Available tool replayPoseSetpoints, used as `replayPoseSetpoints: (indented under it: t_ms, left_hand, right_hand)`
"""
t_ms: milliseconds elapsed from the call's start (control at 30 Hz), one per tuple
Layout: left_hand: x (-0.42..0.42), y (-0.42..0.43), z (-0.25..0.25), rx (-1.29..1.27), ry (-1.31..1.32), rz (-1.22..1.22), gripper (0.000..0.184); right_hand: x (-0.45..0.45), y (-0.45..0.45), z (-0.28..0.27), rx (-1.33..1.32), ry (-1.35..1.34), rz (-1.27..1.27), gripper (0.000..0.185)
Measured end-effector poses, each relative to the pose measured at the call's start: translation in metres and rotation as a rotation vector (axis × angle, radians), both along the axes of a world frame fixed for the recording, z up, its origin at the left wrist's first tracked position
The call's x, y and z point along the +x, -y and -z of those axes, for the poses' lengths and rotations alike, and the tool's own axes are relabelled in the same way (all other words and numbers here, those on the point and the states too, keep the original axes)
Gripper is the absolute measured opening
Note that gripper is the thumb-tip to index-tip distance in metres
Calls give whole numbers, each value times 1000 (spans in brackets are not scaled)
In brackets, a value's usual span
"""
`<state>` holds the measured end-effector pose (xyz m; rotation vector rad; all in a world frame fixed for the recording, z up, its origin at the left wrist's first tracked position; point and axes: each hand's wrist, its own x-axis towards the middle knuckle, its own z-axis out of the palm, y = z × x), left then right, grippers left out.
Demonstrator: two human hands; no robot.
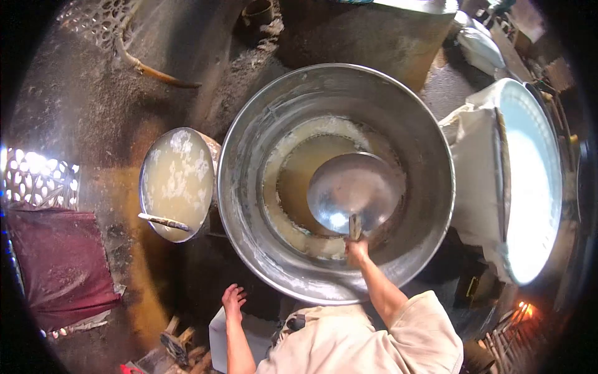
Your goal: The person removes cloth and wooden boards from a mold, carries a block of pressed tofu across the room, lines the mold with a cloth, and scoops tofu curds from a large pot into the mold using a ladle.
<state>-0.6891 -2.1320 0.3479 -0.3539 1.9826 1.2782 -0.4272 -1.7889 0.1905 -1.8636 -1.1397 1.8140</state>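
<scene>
A large round metal vat (336, 293) stands in front of the body, with cloudy yellowish liquid and pale residue at its bottom. My right hand (357, 252) is closed around the short handle of a wide, shiny metal ladle (354, 187). The ladle's bowl is inside the vat, over the right part of the liquid; whether it touches the liquid is unclear. To the left of the vat's near rim, my left hand (233, 299) is held with its fingers apart and nothing in it.
Left of the vat, a smaller container (143, 193) holds pale liquid with foam, a stick (165, 221) across it. A wide light-blue basin (548, 124) with draped cloth (476, 187) stands right. Fire (526, 308) glows at lower right; dark red cloth (59, 268) hangs left.
</scene>
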Motion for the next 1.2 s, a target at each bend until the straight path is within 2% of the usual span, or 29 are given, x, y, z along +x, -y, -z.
replayPoseSetpoints:
  t_ms: [100,133,167,233,267,333,400,467,567,600,667,700,767,833,900,933,967,1000,1033,1067,1100,1133,1200]
  left_hand:
    - [2,-41,-20,-58,-76,-44,31]
    - [1,-54,-28,-80,-94,-49,32]
    - [-3,-65,-28,-101,-99,-43,34]
    - [-7,-86,-21,-140,-103,-29,38]
    - [-9,-101,-20,-156,-124,-49,41]
    - [-12,-134,-10,-179,-171,-90,46]
    - [-15,-139,6,-151,-228,-98,54]
    - [-15,-143,24,-193,-343,-146,56]
    - [-11,-135,40,-367,-413,-218,57]
    - [-10,-130,44,-426,-439,-241,58]
    - [-10,-125,44,-461,-425,-256,58]
    - [-10,-122,45,-438,-425,-279,58]
    - [-9,-124,43,-437,-413,-313,58]
    - [-11,-147,35,-467,-400,-332,57]
    - [-12,-150,36,-377,-424,-255,55]
    - [-12,-150,35,-330,-433,-221,54]
    - [-12,-151,36,-349,-469,-187,52]
    - [-12,-155,35,-362,-473,-177,52]
    - [-12,-158,34,-371,-480,-166,52]
    - [-12,-158,34,-379,-487,-153,52]
    - [-14,-152,41,-378,-549,-101,51]
    - [-14,-153,43,-381,-574,-72,51]
    - [-15,-162,36,-391,-622,-3,51]
  right_hand:
    - [-7,-30,32,-307,125,-31,26]
    - [-5,-51,55,-225,231,-60,31]
    - [5,-71,110,-109,296,-68,38]
    - [-16,-157,65,121,491,-244,26]
    - [5,-192,107,418,497,-431,24]
    - [8,-261,131,540,772,-517,30]
    - [2,-288,152,633,911,-496,32]
    - [-15,-306,132,477,856,-441,34]
    - [-16,-288,170,198,869,-581,41]
    - [-20,-268,181,337,806,-560,35]
    - [-3,-205,237,372,667,-575,28]
    - [9,-172,276,272,595,-609,26]
    - [9,-124,298,39,490,-638,20]
    - [2,-93,295,-228,400,-596,15]
    - [-9,-67,279,-444,257,-472,12]
    - [-13,-54,246,-500,-198,-140,15]
    - [-33,-64,204,-510,-21,-252,18]
    - [-15,-30,233,-588,-183,-95,15]
    - [-29,-22,214,-553,-46,-252,14]
    - [-36,-22,184,-596,-150,-194,12]
    - [-40,-11,174,-678,-94,-116,9]
    - [-48,-11,148,-689,-115,-116,10]
    - [-61,-15,57,-718,-154,-108,11]
